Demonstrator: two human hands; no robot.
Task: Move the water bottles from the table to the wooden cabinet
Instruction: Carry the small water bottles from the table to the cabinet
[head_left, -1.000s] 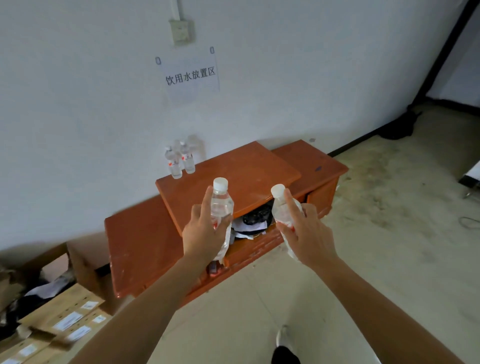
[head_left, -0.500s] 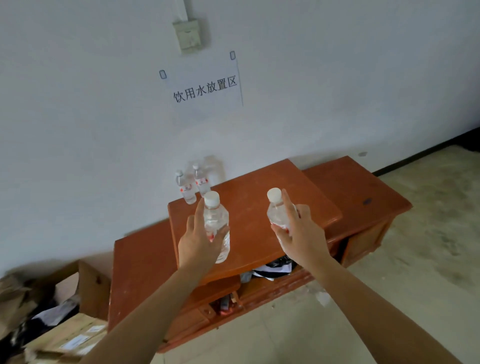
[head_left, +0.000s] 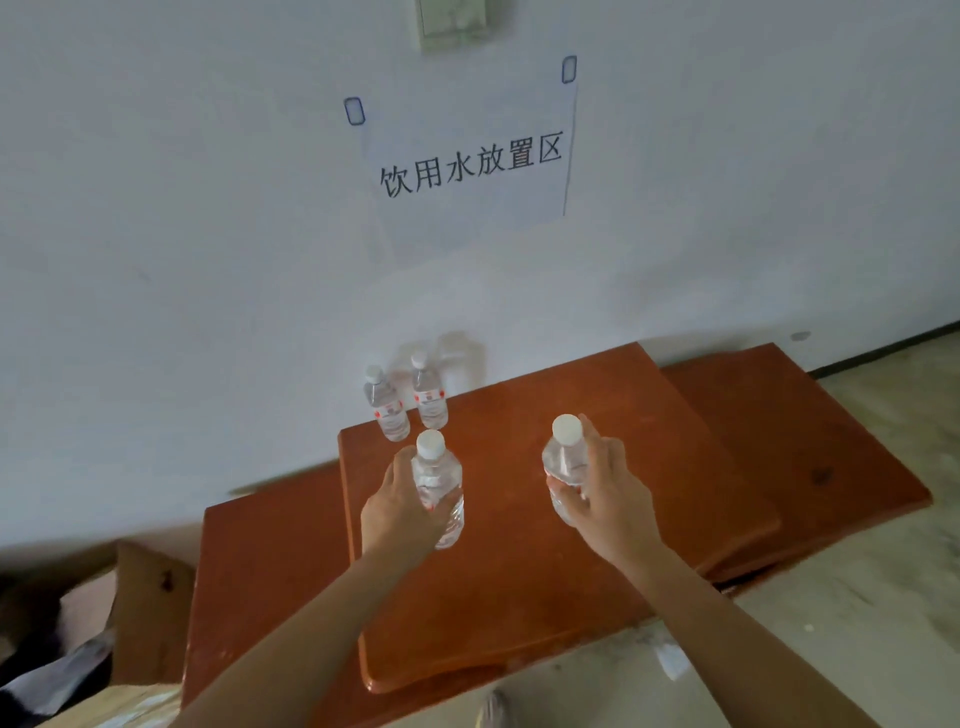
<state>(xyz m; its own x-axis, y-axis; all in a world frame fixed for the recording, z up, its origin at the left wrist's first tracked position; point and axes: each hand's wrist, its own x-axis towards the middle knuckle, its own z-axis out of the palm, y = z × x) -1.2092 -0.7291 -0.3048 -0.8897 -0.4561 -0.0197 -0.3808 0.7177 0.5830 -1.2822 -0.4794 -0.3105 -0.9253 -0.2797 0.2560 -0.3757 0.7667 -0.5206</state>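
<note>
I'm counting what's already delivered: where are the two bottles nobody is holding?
In the head view, the two standing bottles sit at the back left corner of the wooden cabinet, against the wall, just beyond the bottle in the left hand.

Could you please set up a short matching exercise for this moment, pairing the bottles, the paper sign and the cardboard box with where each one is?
Things:
1. bottle in the left hand
2. two labelled bottles
3. paper sign
4. cardboard box

Places:
A. stuck on the white wall
B. on the floor, left of the wooden cabinet
C. held above the cabinet top
D. standing at the cabinet's back corner by the wall

Pairs: 1-C, 2-D, 3-A, 4-B
</note>
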